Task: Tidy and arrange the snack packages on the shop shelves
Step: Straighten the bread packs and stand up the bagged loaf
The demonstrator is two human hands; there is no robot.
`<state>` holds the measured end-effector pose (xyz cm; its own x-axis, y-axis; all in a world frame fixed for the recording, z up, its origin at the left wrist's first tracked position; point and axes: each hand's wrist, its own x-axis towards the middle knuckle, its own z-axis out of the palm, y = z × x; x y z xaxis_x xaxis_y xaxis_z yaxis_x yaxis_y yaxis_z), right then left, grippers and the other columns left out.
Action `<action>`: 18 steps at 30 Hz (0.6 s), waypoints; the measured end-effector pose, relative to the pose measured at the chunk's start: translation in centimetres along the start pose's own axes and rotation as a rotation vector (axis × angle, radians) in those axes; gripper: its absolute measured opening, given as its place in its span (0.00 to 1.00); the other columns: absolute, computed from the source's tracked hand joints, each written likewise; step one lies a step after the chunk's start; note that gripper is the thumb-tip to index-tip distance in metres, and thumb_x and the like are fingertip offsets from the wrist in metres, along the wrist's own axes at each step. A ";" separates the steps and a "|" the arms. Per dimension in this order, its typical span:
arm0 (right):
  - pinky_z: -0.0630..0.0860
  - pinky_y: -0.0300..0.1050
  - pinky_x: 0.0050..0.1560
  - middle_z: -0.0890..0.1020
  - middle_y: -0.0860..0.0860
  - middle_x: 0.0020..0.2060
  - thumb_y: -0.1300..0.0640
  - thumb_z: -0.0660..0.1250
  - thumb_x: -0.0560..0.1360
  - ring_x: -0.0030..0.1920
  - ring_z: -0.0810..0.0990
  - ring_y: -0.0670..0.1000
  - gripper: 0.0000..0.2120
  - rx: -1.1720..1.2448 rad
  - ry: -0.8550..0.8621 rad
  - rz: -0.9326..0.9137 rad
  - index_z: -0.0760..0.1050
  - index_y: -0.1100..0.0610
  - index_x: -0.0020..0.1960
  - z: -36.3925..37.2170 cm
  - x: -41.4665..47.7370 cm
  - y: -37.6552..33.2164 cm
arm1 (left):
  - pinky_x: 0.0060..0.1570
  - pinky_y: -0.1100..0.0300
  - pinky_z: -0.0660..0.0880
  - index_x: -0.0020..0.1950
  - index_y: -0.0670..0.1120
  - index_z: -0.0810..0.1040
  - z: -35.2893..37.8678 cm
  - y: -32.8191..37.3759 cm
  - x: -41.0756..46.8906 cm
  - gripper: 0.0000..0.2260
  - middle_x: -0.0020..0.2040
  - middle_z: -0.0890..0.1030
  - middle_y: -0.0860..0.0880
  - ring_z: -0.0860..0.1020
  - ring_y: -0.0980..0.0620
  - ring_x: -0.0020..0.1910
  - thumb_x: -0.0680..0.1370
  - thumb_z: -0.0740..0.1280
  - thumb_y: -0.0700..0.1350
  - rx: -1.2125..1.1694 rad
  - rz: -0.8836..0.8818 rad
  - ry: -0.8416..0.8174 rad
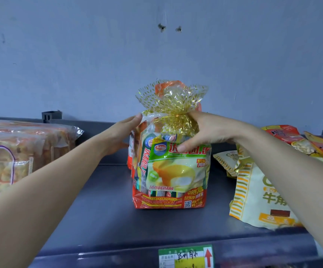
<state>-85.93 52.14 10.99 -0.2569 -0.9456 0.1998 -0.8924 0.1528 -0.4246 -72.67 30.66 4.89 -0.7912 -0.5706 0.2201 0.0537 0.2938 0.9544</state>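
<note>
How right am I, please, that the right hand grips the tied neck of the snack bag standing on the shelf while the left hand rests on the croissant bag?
Nearly: the head view shows the left hand pressed flat against the left side of that same snack bag, not on the croissant bag. The right hand does grip its tied neck, and it stands on the shelf.

A single wide-angle camera, worn on the head, is facing forward and slightly down, looking straight at the gold-tied snack bag (172, 167) from close by. It is taking in the grey shelf (102, 213) under the bag, the blue-grey wall (156, 45) behind it and the price label (185, 256) below it.
</note>
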 end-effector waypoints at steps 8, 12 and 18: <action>0.71 0.57 0.66 0.75 0.46 0.66 0.55 0.84 0.53 0.65 0.75 0.51 0.56 0.228 -0.234 0.106 0.58 0.43 0.74 -0.7 -0.5 3.2 | 0.58 0.51 0.75 0.77 0.61 0.42 -0.9 -0.2 -4.0 0.71 0.69 0.69 0.63 0.73 0.57 0.66 0.46 0.85 0.54 0.016 -0.020 -0.415; 0.70 0.53 0.68 0.74 0.50 0.67 0.62 0.82 0.58 0.65 0.74 0.50 0.51 0.214 -0.031 0.086 0.60 0.51 0.74 0.4 0.6 3.0 | 0.49 0.59 0.79 0.78 0.57 0.47 -0.7 0.0 -4.3 0.71 0.65 0.70 0.63 0.80 0.59 0.57 0.44 0.86 0.49 0.011 0.009 -0.330; 0.66 0.51 0.71 0.72 0.49 0.69 0.60 0.81 0.61 0.67 0.71 0.51 0.51 0.088 0.028 0.094 0.56 0.53 0.76 1.1 0.0 2.2 | 0.53 0.55 0.79 0.78 0.59 0.52 -0.1 -0.3 -4.6 0.69 0.65 0.74 0.61 0.79 0.55 0.60 0.43 0.86 0.46 -0.115 0.015 -0.302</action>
<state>-87.51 52.13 9.12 -0.3493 -0.9197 0.1792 -0.8282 0.2136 -0.5182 -68.98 33.16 3.55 -0.9339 -0.3082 0.1810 0.1216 0.2022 0.9718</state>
